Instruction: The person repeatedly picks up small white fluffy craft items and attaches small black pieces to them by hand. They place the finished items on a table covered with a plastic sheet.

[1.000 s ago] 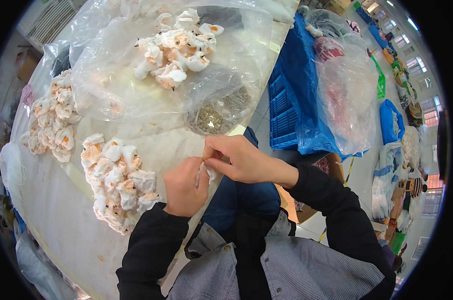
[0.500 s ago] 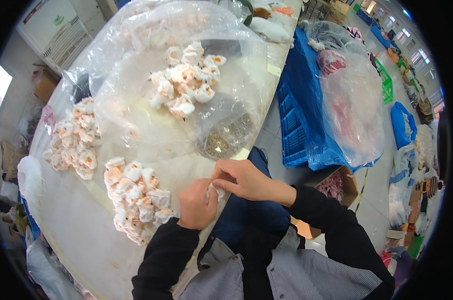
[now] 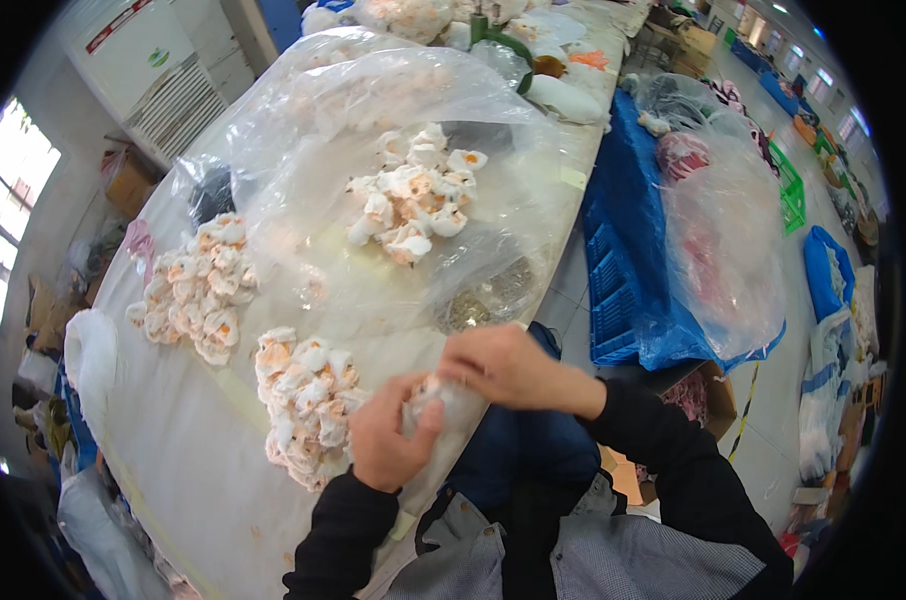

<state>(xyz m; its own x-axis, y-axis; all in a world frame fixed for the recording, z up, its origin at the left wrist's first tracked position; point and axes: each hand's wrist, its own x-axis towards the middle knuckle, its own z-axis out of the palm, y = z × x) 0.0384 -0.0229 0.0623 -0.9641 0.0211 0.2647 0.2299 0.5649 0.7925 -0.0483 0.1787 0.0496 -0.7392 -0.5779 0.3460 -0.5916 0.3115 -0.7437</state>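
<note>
Over the table's near edge, my left hand (image 3: 385, 437) is curled round a small white fluffy piece (image 3: 435, 402), with thumb and fingers closed on it. At its upper end is my right hand (image 3: 511, 366), fingers drawn together in a pinch and blurred by motion; what they grip is hidden. Just left of my hands lies a heap of white-and-orange plush pieces (image 3: 308, 405). A second heap (image 3: 203, 285) sits farther left. More such pieces (image 3: 418, 195) rest on a clear plastic bag (image 3: 318, 125) in the middle of the table.
Near my right hand, golden-brown bits (image 3: 468, 308) show inside clear plastic. A blue crate (image 3: 611, 315) lined with blue sheeting stands right of the table, holding bagged pink material (image 3: 713, 250). An open cardboard box (image 3: 718, 400) is on the floor beside me. A white cabinet (image 3: 158, 75) stands far left.
The view has shifted, so the scene sits farther right and lower. My hands have drawn slightly apart, and more of the white fluffy piece shows between them.
</note>
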